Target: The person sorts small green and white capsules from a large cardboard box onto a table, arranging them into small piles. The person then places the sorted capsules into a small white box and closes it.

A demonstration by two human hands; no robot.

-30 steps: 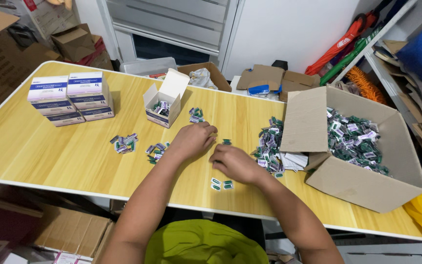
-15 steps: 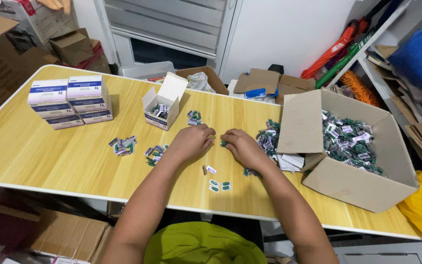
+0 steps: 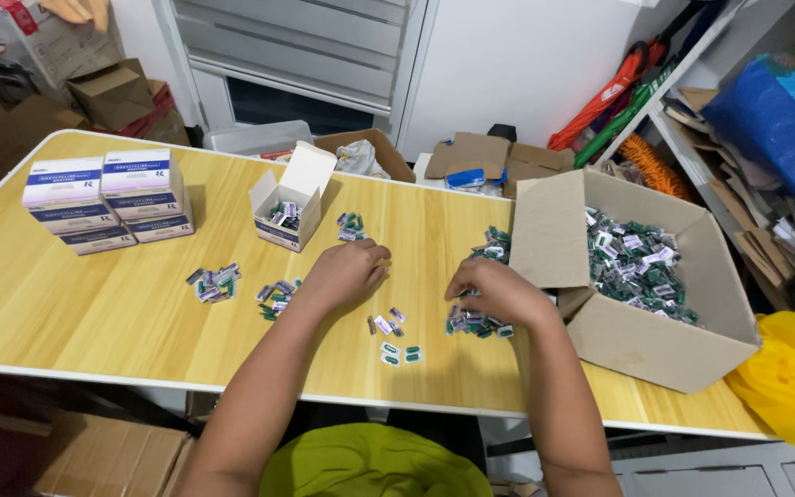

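the person's left hand point(image 3: 347, 273) rests knuckles-up on the wooden table point(image 3: 94, 313), fingers curled under so that whether anything sits inside them cannot be told. the right hand point(image 3: 499, 290) lies over a small pile of packets point(image 3: 478, 323) just in front of the big cardboard box point(image 3: 664, 345), fingers bent down onto the pile — touching it, though a firm grasp cannot be confirmed. the small green-and-white blister packets are spread widely: a mass of them inside the big box, a heap by its flap point(image 3: 492, 245), loose ones point(image 3: 386, 324) between the two hands, and little sorted clusters point(image 3: 214, 282) further left. an open small white carton point(image 3: 285, 213) with some packets in it stands beyond the left hand, and a stack of closed cartons point(image 3: 108, 198) sits at the far left.

the likely trouble is mixing — the clusters lie close together, and a sweeping forearm could merge them and spoil any count. a couple of loose packets point(image 3: 401, 352) sit near the table's front edge, and a nudge from either arm could send them to the floor. the box's drooping flap could also hide stray packets beneath it.
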